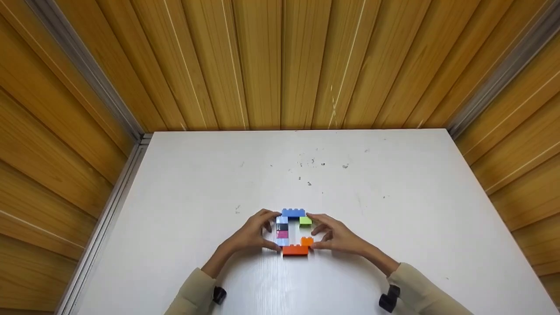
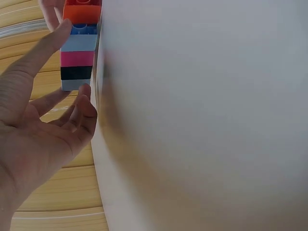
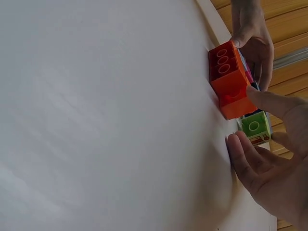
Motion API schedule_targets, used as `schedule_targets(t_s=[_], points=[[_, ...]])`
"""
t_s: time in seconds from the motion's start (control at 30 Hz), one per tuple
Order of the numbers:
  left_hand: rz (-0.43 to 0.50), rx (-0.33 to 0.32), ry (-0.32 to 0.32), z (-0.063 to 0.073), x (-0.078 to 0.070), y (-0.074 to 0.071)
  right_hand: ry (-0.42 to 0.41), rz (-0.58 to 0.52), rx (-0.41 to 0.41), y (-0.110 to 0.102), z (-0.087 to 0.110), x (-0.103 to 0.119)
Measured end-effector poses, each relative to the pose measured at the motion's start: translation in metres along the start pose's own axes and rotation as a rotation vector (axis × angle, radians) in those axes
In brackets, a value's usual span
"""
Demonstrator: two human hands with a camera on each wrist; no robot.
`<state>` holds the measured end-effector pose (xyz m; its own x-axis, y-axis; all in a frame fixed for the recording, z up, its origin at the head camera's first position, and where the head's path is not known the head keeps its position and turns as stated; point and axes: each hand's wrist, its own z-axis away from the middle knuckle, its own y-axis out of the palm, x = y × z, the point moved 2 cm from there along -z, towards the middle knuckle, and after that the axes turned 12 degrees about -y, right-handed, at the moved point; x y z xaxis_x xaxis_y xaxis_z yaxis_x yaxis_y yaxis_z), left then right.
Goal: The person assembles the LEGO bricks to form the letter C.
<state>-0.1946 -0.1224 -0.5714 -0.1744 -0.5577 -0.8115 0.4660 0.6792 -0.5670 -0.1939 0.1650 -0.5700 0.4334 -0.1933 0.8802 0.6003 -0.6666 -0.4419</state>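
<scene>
Toy building bricks joined into a frame lie on the white table. A blue brick [image 1: 293, 213] forms the far side and a red-orange brick [image 1: 295, 250] the near side. The left column stacks light-blue, black and pink bricks [image 1: 282, 234]. On the right, a green brick [image 1: 305, 222] and a small orange brick [image 1: 307, 241] stand apart with a gap between them. My left hand [image 1: 253, 231] grips the frame's left side, thumb near, index finger far. My right hand [image 1: 336, 235] holds the right side, its thumb at the orange brick [image 3: 233, 103] and fingers around the green brick [image 3: 255, 126].
The white table [image 1: 197, 175] has small dark marks beyond the bricks. Wood-patterned walls [image 1: 280, 65] stand at the back and both sides, with a metal rail [image 1: 105, 227] along the left edge.
</scene>
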Motion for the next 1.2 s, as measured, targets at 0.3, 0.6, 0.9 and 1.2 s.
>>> schedule_targets(t_s=[0.3,0.6,0.9,1.2], points=[[-0.062,0.034,-0.038,-0.026,-0.002,-0.016,0.123,-0.11,0.021,-0.016,-0.018,-0.007],[-0.104,0.018,-0.091,-0.063,-0.003,-0.035,0.202,-0.047,-0.004,-0.045,-0.053,-0.013],[-0.059,-0.007,-0.182,-0.093,0.0,-0.048,0.295,-0.016,-0.047,-0.06,-0.082,-0.019],[0.055,-0.069,-0.232,-0.117,0.003,-0.053,0.374,-0.025,-0.152,-0.066,-0.099,-0.03]])
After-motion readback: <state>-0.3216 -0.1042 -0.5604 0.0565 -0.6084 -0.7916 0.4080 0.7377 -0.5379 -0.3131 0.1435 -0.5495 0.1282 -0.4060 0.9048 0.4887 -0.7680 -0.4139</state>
